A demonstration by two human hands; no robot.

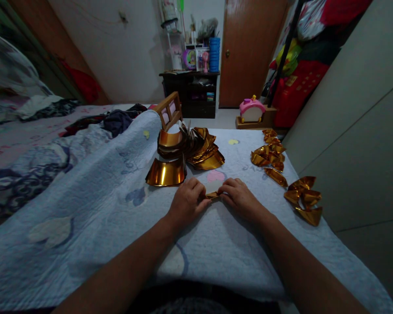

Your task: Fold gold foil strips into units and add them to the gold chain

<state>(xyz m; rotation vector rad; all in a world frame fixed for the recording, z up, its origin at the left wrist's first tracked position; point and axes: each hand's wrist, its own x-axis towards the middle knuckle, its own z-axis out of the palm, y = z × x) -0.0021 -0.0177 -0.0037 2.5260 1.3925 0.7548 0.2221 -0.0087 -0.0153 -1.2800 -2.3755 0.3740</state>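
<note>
Between my two hands lies a narrow, folded piece of gold foil paper [212,196], low over the blue cloth. My left hand [189,198] is closed on its left end, thumb and fingers pinching it. At the other end my right hand [238,196] pinches it in the same way. Just beyond my left hand sits a stack of curved gold foil sheets [166,172]. Behind it spreads a larger fanned pile of gold foil sheets [205,150]. To the right of my right hand are several folded gold foil pieces [304,198], with more folded foil pieces [267,155] farther back.
A pale blue patterned cloth [124,244] covers the surface under my hands. A wooden chair back [169,111] rises at the far edge. Beyond stand a dark cabinet [190,96], a door [249,52] and a pink toy case [252,110]. A bed [29,135] with clothes is at left.
</note>
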